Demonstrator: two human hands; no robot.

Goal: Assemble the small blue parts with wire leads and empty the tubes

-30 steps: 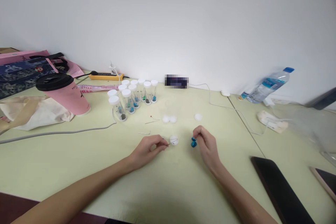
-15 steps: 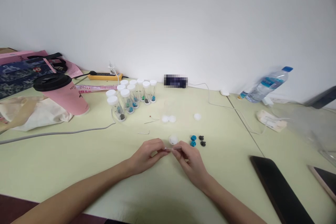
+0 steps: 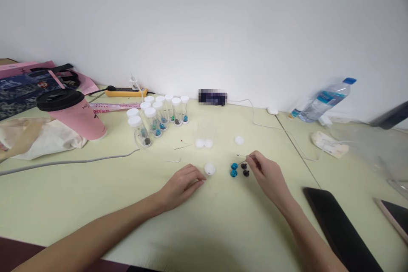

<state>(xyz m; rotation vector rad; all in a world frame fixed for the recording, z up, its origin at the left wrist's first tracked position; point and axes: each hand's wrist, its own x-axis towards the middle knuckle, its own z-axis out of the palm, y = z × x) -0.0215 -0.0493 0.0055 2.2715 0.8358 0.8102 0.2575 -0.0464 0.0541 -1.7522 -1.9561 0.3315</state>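
Note:
My left hand (image 3: 184, 187) rests on the table with its fingers loosely stretched out and nothing visible in them. Beside its fingertips stands a small white round cap (image 3: 209, 169) with a tiny dark bit inside. My right hand (image 3: 267, 174) pinches a thin metal rod (image 3: 242, 155) that points left, just above the table. Under and left of those fingertips lie two blue knob-like pieces (image 3: 234, 166) and two black knob-like pieces (image 3: 245, 173). Farther back are a hex key (image 3: 174, 161), a thin bent wire (image 3: 183, 147) and white caps (image 3: 204, 143).
Several clear tubes with white lids (image 3: 150, 112) stand at the back left, near a pink cup (image 3: 76, 117) and a yellow power strip (image 3: 124, 92). To the right are a black phone-like slab (image 3: 338, 225), a leaning water bottle (image 3: 325, 102) and a white cable (image 3: 264, 126).
My right hand has moved right and away from me, carrying the thin metal rod over to the blue and black pieces. My left hand has let go of the rod and stayed put.

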